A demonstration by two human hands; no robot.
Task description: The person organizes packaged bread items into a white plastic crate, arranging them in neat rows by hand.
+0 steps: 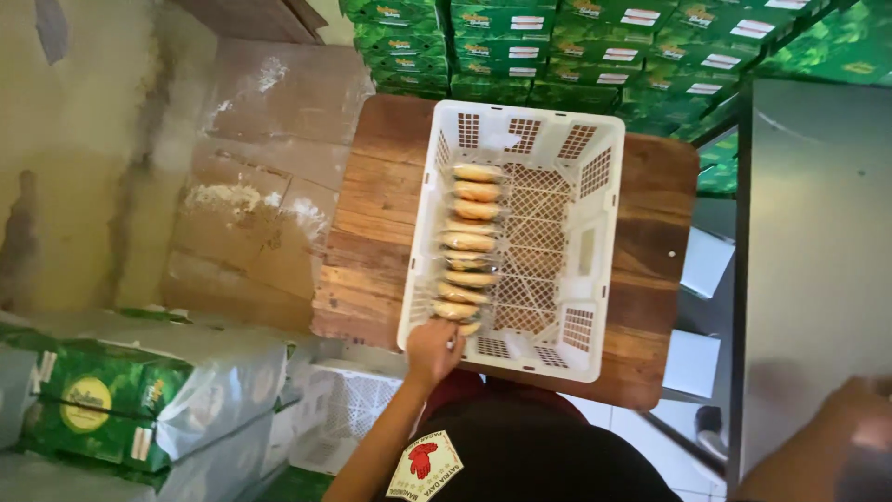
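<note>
One row of wrapped golden pastries [467, 246] lines left side of white plastic crate [595, 242] on wooden table [372, 232]. Left hand [433, 349] pinches nearest packet at crate's near-left corner. Right hand [859, 418] blurred on metal counter [818, 232]; grip unreadable.

Dark top [548, 455] with a red-and-white badge [423, 465].

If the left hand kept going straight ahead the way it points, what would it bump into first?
The left hand points up along the white basket. It would most likely meet the nearest wrapped pastry in the row first; it already seems to touch one at the near end, though depth is unclear.
</note>
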